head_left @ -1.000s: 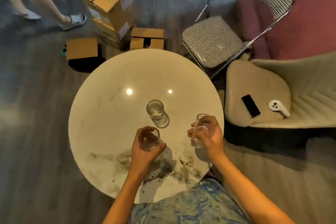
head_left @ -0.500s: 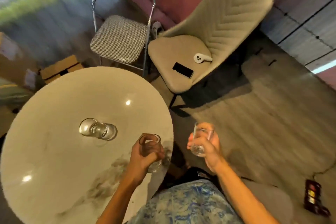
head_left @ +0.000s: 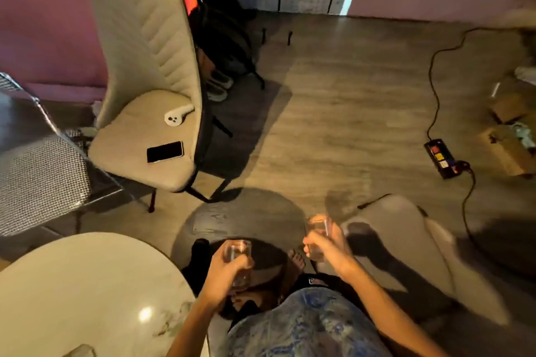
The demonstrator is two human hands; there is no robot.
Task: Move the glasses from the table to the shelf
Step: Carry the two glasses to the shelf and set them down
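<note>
My left hand grips a clear drinking glass upright, held over the floor just right of the round white table. My right hand holds a second clear glass, a little higher and to the right. Both glasses are off the table. A third glass shows only as a rim at the bottom edge, still on the table. No shelf is in view.
A beige chair with a phone and a white controller stands left of my path. A checked folding chair is at far left. A power strip and its cable lie on the wooden floor at right; cardboard boxes beyond.
I have turned right, away from the table, carrying both glasses off its top. The table slid to the lower left and the third glass is almost out of view.
</note>
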